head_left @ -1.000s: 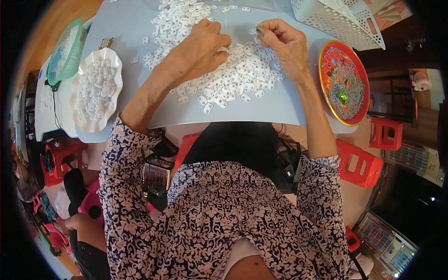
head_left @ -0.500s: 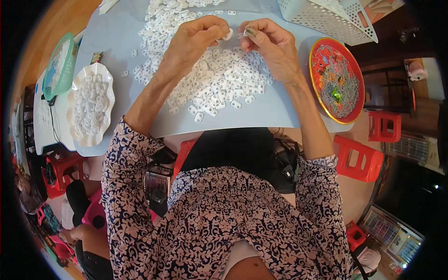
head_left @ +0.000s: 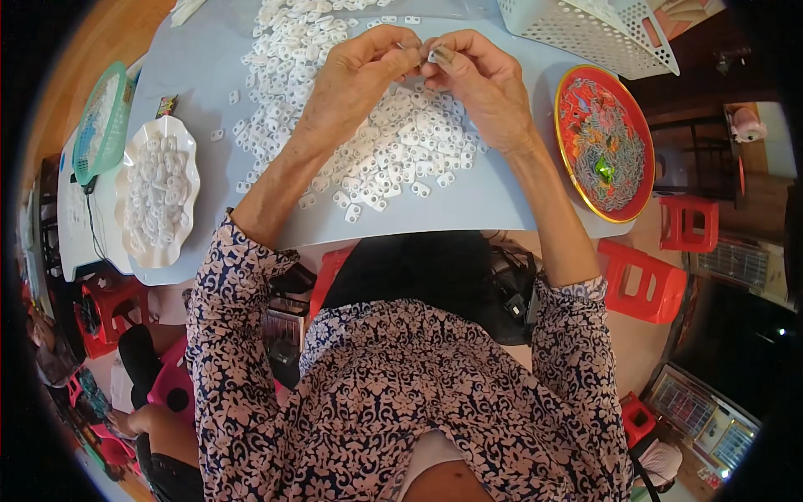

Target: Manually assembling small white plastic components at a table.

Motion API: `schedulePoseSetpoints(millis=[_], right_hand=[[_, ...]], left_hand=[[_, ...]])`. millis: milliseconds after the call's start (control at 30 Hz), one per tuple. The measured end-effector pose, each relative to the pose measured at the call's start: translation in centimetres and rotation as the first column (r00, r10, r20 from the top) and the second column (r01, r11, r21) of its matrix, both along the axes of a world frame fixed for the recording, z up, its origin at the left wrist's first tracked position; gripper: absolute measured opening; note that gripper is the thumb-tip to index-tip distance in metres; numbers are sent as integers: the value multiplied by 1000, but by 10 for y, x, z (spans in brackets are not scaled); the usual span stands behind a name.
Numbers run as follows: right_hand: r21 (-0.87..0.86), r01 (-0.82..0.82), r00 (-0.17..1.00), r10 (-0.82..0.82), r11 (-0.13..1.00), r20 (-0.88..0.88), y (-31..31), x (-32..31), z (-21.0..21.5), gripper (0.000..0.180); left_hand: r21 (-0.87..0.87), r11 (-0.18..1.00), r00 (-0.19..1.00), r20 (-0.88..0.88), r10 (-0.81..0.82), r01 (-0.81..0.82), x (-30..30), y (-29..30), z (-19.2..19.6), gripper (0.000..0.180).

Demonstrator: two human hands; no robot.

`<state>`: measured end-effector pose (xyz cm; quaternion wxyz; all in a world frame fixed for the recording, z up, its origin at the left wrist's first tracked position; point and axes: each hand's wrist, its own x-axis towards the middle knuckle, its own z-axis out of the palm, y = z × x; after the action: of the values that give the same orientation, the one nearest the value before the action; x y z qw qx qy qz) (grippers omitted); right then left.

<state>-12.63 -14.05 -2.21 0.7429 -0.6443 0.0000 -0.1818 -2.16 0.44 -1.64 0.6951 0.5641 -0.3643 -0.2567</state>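
Note:
Over the blue-grey table (head_left: 217,180), my two hands meet fingertip to fingertip. My left hand (head_left: 364,75) is closed in a pinch; what sits between its thumb and forefinger is hidden. Between the thumb and fingers of my right hand (head_left: 481,75) is a small white plastic piece (head_left: 432,57), partly covered. Below and behind the hands spreads a large heap of small white plastic pieces (head_left: 410,138), rounded oblongs with two dark holes each.
A red gold-rimmed bowl (head_left: 559,125) with small grey screw-like pieces stands right. A white wavy-edged dish (head_left: 194,180) and green basket (head_left: 125,125) of white pieces are left. A perforated pale basket (head_left: 585,42) stands far right. Red stools (head_left: 640,280) and a seated person (head_left: 163,427) are nearby.
My hands have come together, with the left hand's fingertips now touching the right's. The white piece that showed at the left fingertips is now hidden.

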Motion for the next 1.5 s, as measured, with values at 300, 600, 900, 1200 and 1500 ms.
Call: schedulePoseSetpoints(millis=[300, 600, 900, 1200, 1500], right_hand=[[-172, 178, 984, -172, 969, 48, 3, -4, 4, 15], [-260, 188, 982, -183, 947, 45, 7, -2, 4, 19], [-263, 173, 985, -173, 949, 26, 9, -1, 6, 22], [-332, 239, 971, -226, 912, 78, 5, 3, -3, 25], [-238, 218, 976, -207, 947, 68, 10, 3, 4, 26]], left_hand=[[4, 1000, 998, -61, 20, -20, 7, 3, -5, 22], [-29, 999, 999, 33, 38, -37, 6, 3, -4, 20], [39, 996, 984, 164, 76, -83, 4, 4, -2, 18], [67, 990, 959, 262, 106, -127, -2, 2, 1, 18], [89, 993, 939, 341, 44, -78, 0, 3, -1, 24]])
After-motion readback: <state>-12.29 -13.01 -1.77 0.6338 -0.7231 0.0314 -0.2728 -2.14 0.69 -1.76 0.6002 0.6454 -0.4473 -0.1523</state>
